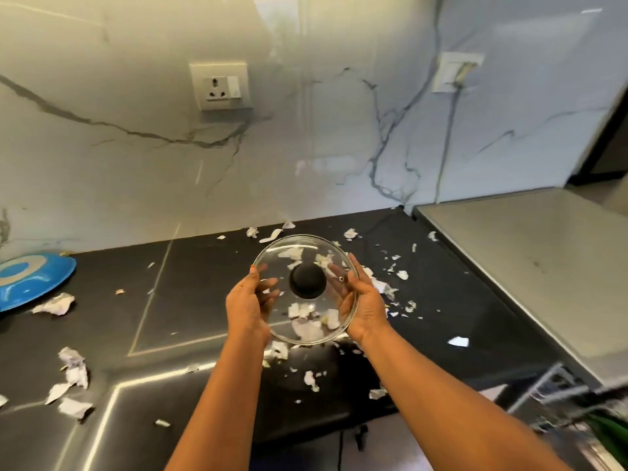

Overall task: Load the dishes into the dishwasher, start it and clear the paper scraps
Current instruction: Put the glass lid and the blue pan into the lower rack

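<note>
At the left edge of the frame a round blue plate (pixel 30 280) lies on the black stone counter (pixel 190 273), with torn white paper scraps (pixel 56 304) strewn near it and further right. These could be swept to the floor by a passing forearm. At the centre a round clear glass lid (pixel 306 321) with a black knob is held up above the counter, tilted toward the camera. Its left rim is clasped by the left hand (pixel 248 307), thumb at the edge and fingers curled behind the glass, and its right rim is clasped likewise by the right hand (pixel 365 307). Since only the smooth rim is gripped and the knob is not used, the lid could be let slip and be cracked on the stone, likeliest if one hand is released during the carry. At the lower right what appears to be a wire dishwasher rack (pixel 557 385) is seen blurred. The glass could be knocked against its wires if it is lowered hastily.
</note>
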